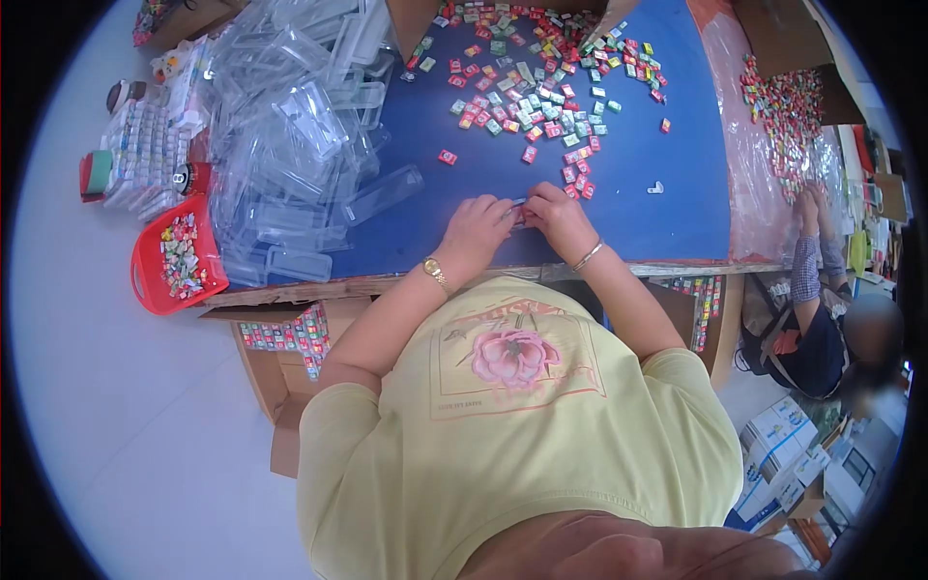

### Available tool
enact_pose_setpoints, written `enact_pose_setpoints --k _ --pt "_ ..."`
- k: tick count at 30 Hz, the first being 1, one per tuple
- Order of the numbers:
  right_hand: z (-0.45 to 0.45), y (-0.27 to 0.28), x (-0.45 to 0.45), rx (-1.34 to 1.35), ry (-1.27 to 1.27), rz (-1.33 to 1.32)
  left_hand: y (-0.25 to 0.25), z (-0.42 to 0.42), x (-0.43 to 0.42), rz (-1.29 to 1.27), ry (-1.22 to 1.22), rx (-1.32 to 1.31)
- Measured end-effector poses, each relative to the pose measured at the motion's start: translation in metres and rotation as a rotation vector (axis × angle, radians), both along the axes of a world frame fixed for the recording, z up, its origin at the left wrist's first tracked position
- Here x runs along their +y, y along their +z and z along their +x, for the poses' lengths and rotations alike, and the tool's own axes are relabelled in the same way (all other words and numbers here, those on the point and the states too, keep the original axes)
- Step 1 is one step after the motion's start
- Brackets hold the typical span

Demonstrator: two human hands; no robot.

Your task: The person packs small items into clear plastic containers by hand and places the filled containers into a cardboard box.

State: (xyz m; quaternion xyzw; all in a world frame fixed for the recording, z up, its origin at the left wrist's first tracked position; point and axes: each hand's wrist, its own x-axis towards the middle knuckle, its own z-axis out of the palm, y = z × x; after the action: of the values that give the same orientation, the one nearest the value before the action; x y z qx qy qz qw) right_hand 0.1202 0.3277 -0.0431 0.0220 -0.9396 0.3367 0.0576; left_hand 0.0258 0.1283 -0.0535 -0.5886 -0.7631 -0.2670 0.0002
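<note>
The fingers (498,208) of the left hand (474,232) and the right hand (565,224) are close together, pinching a small thing (521,202) between them. It is too hidden to tell what it is. It is near the front edge of the big blue table (643,222). A big pile of clear plastic boxes (309,126) sits to the left. Next comes a red basket (148,261) with little bits inside. Small red and green packs (529,116) lie past the hands. One tiny white piece (655,188) lies to the right.
</note>
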Motion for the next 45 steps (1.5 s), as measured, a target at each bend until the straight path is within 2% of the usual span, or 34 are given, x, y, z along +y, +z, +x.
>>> enact_pose_setpoints --k 2,5,7,9,11,12,16,19,21,24,26,27,29,31,34,38,40,42,44,45 --pt "0.001 -0.004 0.0 0.01 -0.009 -0.019 -0.001 0.001 -0.002 0.012 -0.007 -0.015" --pt "0.001 -0.003 0.003 0.052 -0.001 0.109 -0.015 0.004 -0.009 0.08 0.03 -0.051" --pt "0.002 0.007 0.004 0.158 -0.047 0.051 0.009 0.003 -0.014 0.124 0.096 -0.083" --pt "-0.001 0.021 -0.002 0.147 -0.02 0.089 0.019 0.004 -0.023 0.165 0.168 -0.114" --pt "-0.003 0.02 -0.007 0.139 0.015 0.117 0.021 0.005 -0.037 -0.036 0.313 -0.101" --pt "-0.004 0.016 -0.006 0.07 0.062 0.119 0.02 0.005 -0.044 -0.048 0.334 -0.095" --pt "0.001 0.018 -0.01 -0.055 0.14 0.117 0.012 0.001 -0.054 -0.079 0.276 -0.155" --pt "0.016 0.024 -0.009 -0.139 0.206 0.122 0.007 0.0 -0.066 0.004 0.169 -0.184" --pt "0.014 0.026 -0.007 -0.18 0.254 0.118 0.002 -0.006 -0.079 0.133 0.322 -0.14" --pt "0.007 0.027 -0.006 -0.047 0.128 -0.013 0.029 -0.044 -0.092 0.006 0.676 0.148" --pt "-0.013 0.024 -0.008 0.062 0.011 0.008 0.005 -0.062 -0.11 -0.037 0.628 0.122" --pt "-0.025 0.024 -0.013 0.017 -0.056 -0.032 -0.002 -0.068 -0.112 -0.082 0.587 0.102" --pt "-0.056 0.012 -0.02 0.076 -0.092 -0.043 0.001 -0.063 -0.103 -0.118 0.536 0.118" --pt "-0.089 0.007 -0.033 0.205 -0.052 0.044 0.003 -0.049 -0.088 -0.075 0.345 0.101" --pt "-0.127 -0.016 -0.038 0.133 0.173 0.122 -0.004 -0.029 -0.064 -0.044 0.238 0.042" --pt "-0.123 -0.012 -0.018 0.028 0.047 0.191 0.0 -0.02 -0.029 -0.048 0.082 -0.014" --pt "-0.101 0.007 -0.009 0.024 -0.044 0.139 0.001 -0.013 -0.016 0.045 0.036 -0.226" --pt "-0.081 0.01 0.008 0.013 -0.211 0.071 0.004 -0.018 -0.005 0.056 0.093 -0.25" --pt "-0.068 0.013 0.019 -0.05 -0.311 0.149 0.017 -0.039 0.013 0.166 0.396 -0.112" --pt "-0.066 0.01 0.021 -0.05 -0.315 0.153 0.016 -0.05 0.025 0.219 0.429 -0.126"
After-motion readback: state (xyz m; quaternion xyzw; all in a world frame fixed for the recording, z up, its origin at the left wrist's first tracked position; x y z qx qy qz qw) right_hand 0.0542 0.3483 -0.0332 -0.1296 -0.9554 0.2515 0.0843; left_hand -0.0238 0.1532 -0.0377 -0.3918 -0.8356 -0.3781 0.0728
